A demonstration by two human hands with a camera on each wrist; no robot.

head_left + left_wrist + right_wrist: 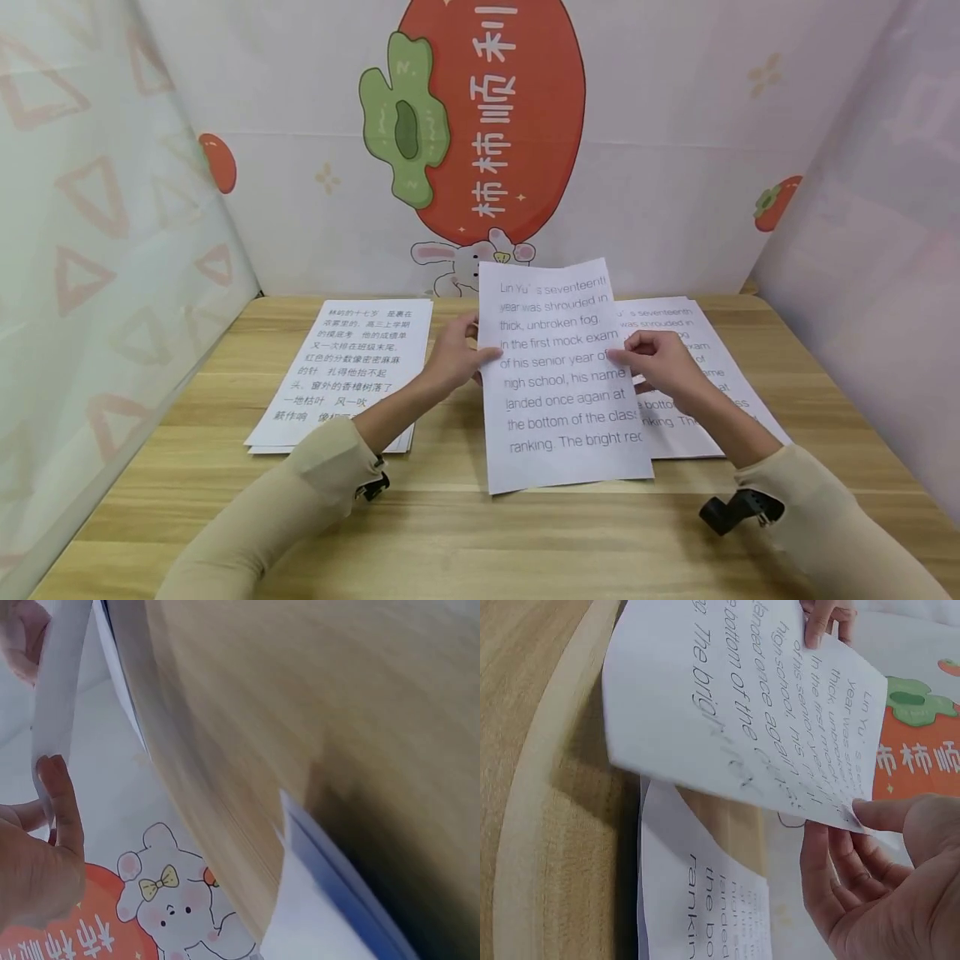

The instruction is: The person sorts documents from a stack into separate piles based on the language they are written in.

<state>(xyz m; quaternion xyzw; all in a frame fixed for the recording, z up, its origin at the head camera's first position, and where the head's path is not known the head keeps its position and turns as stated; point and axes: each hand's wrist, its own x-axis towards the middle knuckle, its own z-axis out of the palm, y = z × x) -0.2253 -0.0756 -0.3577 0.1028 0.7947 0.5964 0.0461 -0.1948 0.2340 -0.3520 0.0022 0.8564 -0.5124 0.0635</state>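
Observation:
A printed sheet of paper [562, 383] with large English text is held up above the middle of the table. My left hand [456, 354] pinches its left edge between thumb and fingers. On the opposite edge, my right hand [660, 362] pinches it the same way, thumb on the printed face. In the right wrist view the sheet [727, 712] bows slightly and its lower part hangs over the wood. Behind it to the right lies a stack of English pages [697, 375], partly hidden by the sheet and my right hand.
A stack of pages with Chinese text [345, 358] lies on the left of the wooden table [450, 542], partly under my left forearm. Behind the table hangs a white backdrop [660, 100] with a persimmon and rabbit print. Patterned curtains [90, 250] flank both sides.

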